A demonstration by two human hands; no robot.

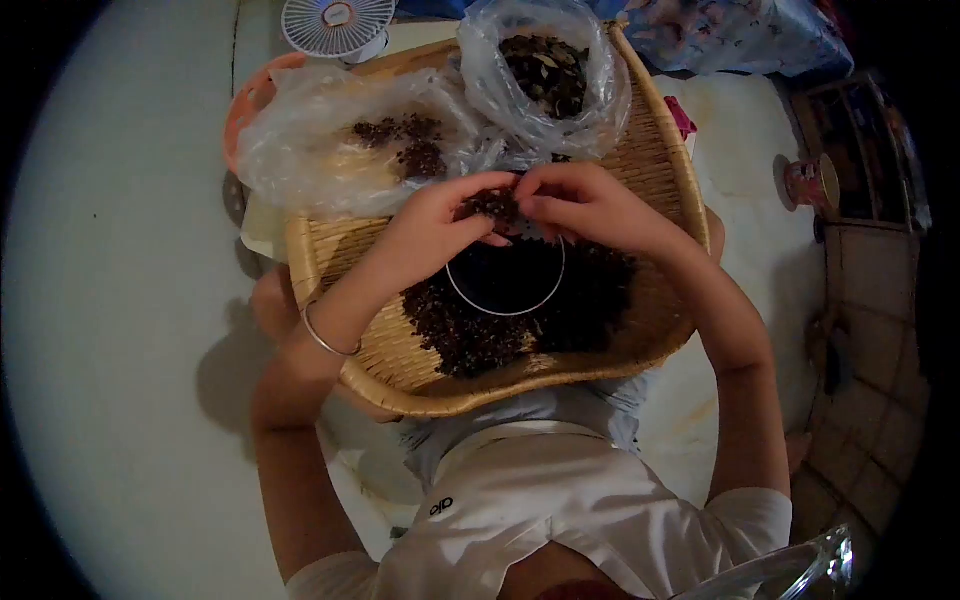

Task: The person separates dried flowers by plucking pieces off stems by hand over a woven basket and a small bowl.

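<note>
My left hand (447, 218) is curled around a clump of small dark reddish-brown dried berries or seed clusters (488, 207); their exact kind is unclear. Fingers pinched, my right hand (582, 203) meets the clump from the other side. Below both hands sits a dark bowl with a thin white rim (507, 313); its contents are too dark to make out. Around it, a loose heap of the same dark dried pieces (470, 340) covers the near part of a woven winnowing basket (660, 180), which rests over my lap.
A clear plastic bag (300, 150) with more reddish-brown clusters lies at the basket's far left. Beside it, another open bag (480, 65) holds dark dried leaves or peel. Behind stand a small white fan (338, 22) and an orange basin (246, 110); a red cup (808, 184) stands right.
</note>
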